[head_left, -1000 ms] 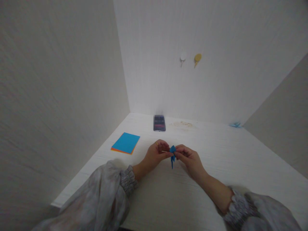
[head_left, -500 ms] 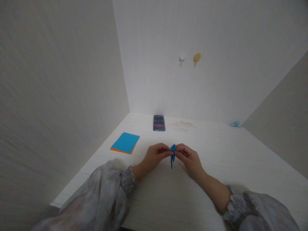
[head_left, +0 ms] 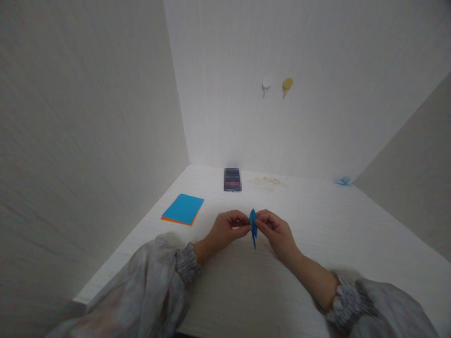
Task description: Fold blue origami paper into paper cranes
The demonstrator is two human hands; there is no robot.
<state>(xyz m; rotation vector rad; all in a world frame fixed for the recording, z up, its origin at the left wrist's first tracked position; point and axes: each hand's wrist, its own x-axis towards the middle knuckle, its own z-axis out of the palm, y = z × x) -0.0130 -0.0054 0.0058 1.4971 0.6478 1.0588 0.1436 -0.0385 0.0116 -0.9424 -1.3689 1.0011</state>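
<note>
A small folded blue paper piece (head_left: 253,227) hangs upright between my two hands just above the white table (head_left: 327,220). My left hand (head_left: 227,228) pinches it from the left, a ring on one finger. My right hand (head_left: 276,230) pinches it from the right with closed fingertips. The paper's narrow lower tip points down toward the table. Both forearms wear loose grey sleeves.
A stack of blue paper sheets with an orange one underneath (head_left: 183,209) lies to the left. A dark phone (head_left: 232,179) rests near the back wall. A small blue folded figure (head_left: 343,181) sits at the far right corner. Two hooks (head_left: 277,86) hang on the wall.
Both hands stay pinched on the blue paper. The piece has turned narrower and more upright between the fingertips, and the hands shifted very slightly.
</note>
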